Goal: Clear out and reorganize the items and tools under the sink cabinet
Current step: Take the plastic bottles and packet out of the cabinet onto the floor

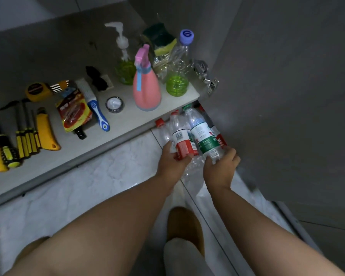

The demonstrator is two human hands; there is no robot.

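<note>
On the shelf of the cabinet, the tools lie in a tidy run along the left. The screwdrivers sit side by side near the front edge, with a yellow knife just beside them and a tape measure behind. Next come a red packet, a blue-and-white brush and a roll of tape. Toward the shelf's right end a pump bottle, a pink spray bottle and a clear bottle with a purple cap stand upright, and a sponge is behind them.

The task's thing now is a bunch of water bottles, held off the shelf's front right corner, above the tiled floor and close to the open door. Their caps point toward the shelf. The left hand is curled round the lower end of the red-label bottle. The right hand is wrapped round the base of the green-label bottle. The other bottles are squeezed between the two, and I cannot tell how many there are.

The sorting looks far along, and these bottles seem to be the last group to place. The next move calls for keeping both hands pressed inward so no bottle slips out. The bunch then needs a bare stretch of shelf, without knocking over the spray bottle at the edge.
</note>
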